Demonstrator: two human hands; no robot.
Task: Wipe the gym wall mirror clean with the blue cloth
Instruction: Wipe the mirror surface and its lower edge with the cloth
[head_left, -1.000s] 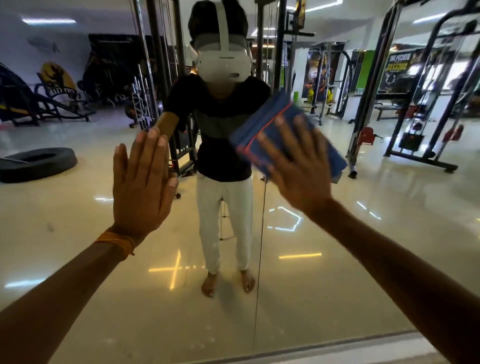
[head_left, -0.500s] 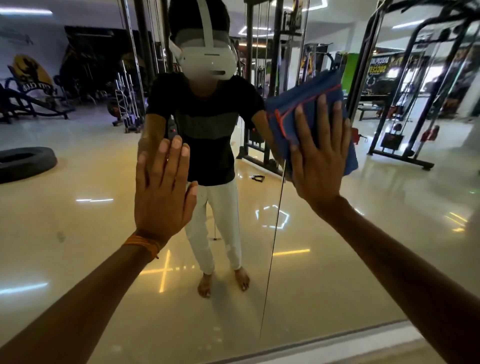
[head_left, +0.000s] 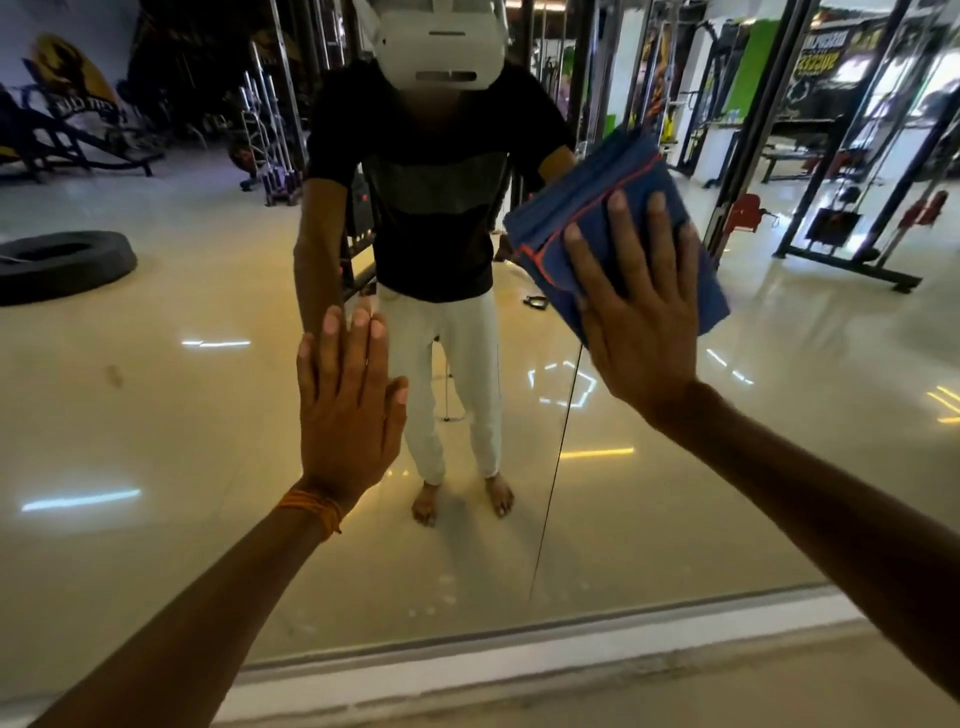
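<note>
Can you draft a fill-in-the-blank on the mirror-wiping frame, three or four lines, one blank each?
1. The folded blue cloth with red stitching is pressed to the gym wall mirror by the ____ hand.
2. The left hand lies flat on the glass and holds ____.
3. An orange thread band sits on the ____ wrist.
4. The black rubber tyre reflected in the glass lies on the ____.

Missing words: right; nothing; left; floor
</note>
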